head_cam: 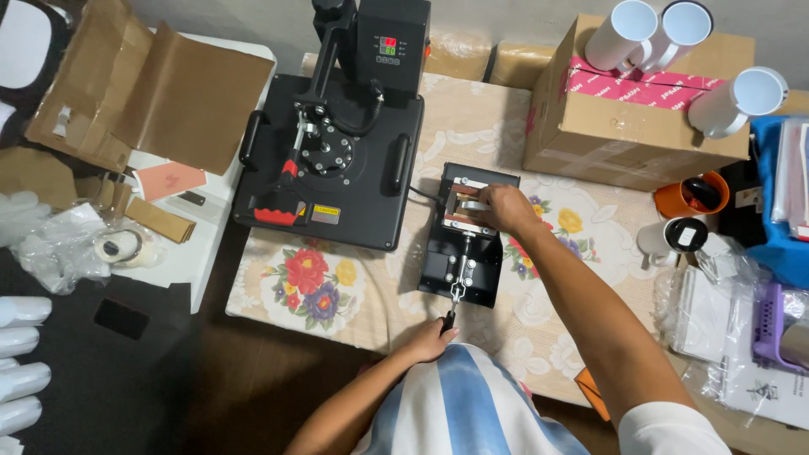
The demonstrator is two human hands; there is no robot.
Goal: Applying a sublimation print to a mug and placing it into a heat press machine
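A small black mug press (462, 253) sits on the floral tablecloth (295, 282), wired to a large black heat press (333, 160) behind it. My left hand (431, 341) grips the black knob of the mug press lever at its near end. My right hand (503, 208) reaches into the cradle at the far end and holds a white mug (474, 205) wrapped by the brown heating band.
A cardboard box (628, 135) with three white mugs (622, 34) on top stands at the back right. An orange mug (691, 195) and a white printed mug (674, 238) sit nearby. Plastic-wrapped papers lie at right; cardboard and tape rolls (118, 246) at left.
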